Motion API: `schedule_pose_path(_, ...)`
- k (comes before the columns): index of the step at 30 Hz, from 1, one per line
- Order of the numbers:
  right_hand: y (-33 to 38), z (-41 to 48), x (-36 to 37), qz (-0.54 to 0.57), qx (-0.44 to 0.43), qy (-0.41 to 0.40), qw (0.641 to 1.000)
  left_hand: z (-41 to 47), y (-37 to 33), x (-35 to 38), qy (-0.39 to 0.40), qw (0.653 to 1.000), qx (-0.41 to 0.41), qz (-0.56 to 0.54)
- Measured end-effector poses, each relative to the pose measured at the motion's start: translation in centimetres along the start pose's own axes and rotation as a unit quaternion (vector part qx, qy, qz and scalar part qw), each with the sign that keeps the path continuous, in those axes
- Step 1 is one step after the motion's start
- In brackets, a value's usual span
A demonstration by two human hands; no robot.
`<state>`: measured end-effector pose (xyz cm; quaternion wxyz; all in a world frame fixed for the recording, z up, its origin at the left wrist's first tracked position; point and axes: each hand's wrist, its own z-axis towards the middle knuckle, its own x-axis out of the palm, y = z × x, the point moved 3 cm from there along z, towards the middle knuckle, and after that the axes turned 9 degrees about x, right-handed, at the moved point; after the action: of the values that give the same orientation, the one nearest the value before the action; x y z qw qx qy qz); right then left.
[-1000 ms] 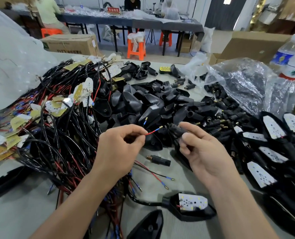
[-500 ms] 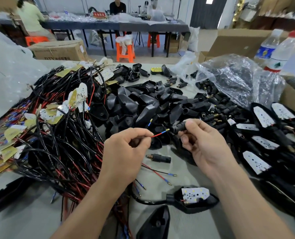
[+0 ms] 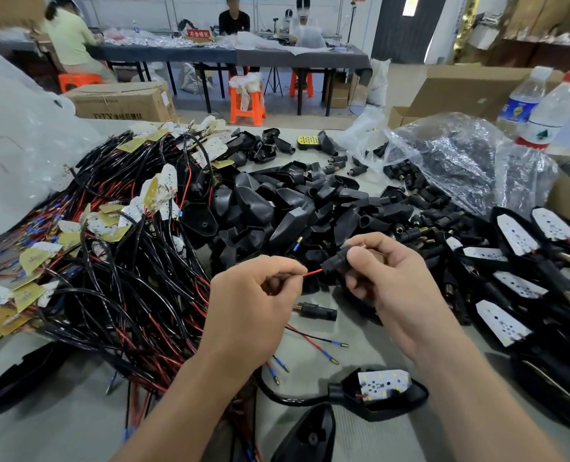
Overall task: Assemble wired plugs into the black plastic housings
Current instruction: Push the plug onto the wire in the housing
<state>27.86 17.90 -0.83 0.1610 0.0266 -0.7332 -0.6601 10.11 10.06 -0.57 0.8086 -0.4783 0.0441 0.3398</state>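
Observation:
My left hand [image 3: 257, 301] pinches a thin red wire [image 3: 312, 272] between thumb and forefinger. The wire's tip has gone into the end of a small black plug sleeve [image 3: 335, 263], which my right hand [image 3: 393, 285] grips in its fingertips just to the right. Both hands hover above the table's middle. A second blue-tipped lead [image 3: 297, 244] pokes up behind them. Black plastic housings [image 3: 277, 211] lie heaped right behind the hands. A loose black plug with a brass tip [image 3: 315, 310] lies on the table below them.
A tangle of red and black wires with LED boards [image 3: 117, 261] fills the left. Housings fitted with white LED boards [image 3: 516, 261] line the right; one [image 3: 382, 390] lies in front. A plastic bag of black plugs [image 3: 460, 168], two water bottles [image 3: 543, 115] and cardboard boxes stand behind.
The hands came closer together and the red wire's blue tip slid into the black sleeve held by my right hand. The camera tilted slightly upward.

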Motion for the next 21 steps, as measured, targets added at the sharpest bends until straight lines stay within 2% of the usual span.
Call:
schedule_pose_path(4, -0.2, -0.4, 1.0, -0.042, -0.01, 0.035, 0.998, -0.2, -0.6, 0.2, -0.003, 1.0, 0.007, 0.001)
schedule_pose_path(7, -0.1, -0.5, 1.1, -0.019, -0.004, 0.032, 0.999, 0.0, -0.3, -0.2, -0.003, 0.999, -0.001, 0.049)
schedule_pose_path(10, 0.1, -0.5, 0.7, 0.028, 0.003, 0.017, 0.999, 0.3, 0.4, -0.5, 0.036, 0.994, -0.012, 0.098)
schedule_pose_path(15, 0.3, -0.4, 0.2, 0.062, 0.019, 0.017, 0.998, 0.4, 1.0, -0.5, 0.05, 0.994, -0.056, 0.077)
schedule_pose_path(19, -0.3, -0.7, 1.0, 0.001, 0.017, 0.033, 0.999, 0.3, 0.8, 0.1, 0.042, 0.997, -0.024, 0.067)
schedule_pose_path(21, -0.4, -0.7, 1.4, 0.008, 0.023, 0.037, 0.999, 0.2, 0.6, 0.2, 0.038, 0.997, -0.01, 0.068)
